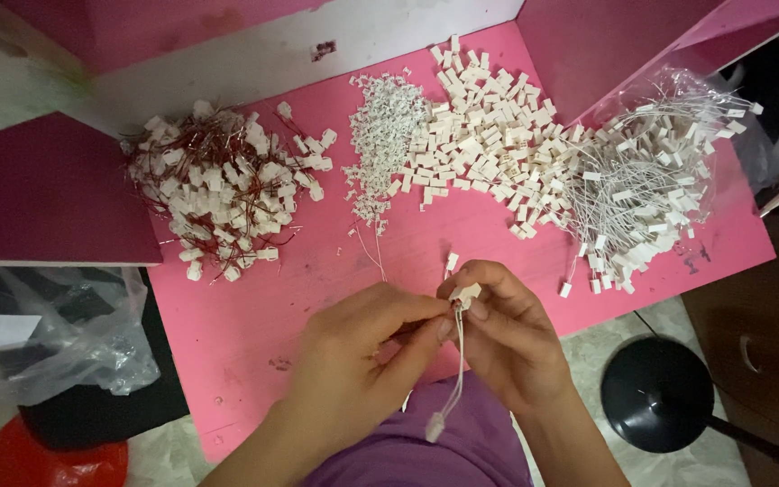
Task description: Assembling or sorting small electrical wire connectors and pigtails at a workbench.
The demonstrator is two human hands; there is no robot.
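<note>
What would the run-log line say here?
left hand: pinches white wire lead | right hand: holds small white plastic connector | surface: pink table

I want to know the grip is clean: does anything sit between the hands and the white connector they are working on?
Nothing visible: both hands, left hand and right hand, pinch the connector directly, its wire hanging below.

head camera, steeply downward, close over pink table [254, 298], probably seated.

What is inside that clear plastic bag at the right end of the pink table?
The clear plastic bag holds a tangled heap of thin white wires with small white plastic connectors, spilling onto the pink table. Whatever lies beneath the heap is covered.
</note>
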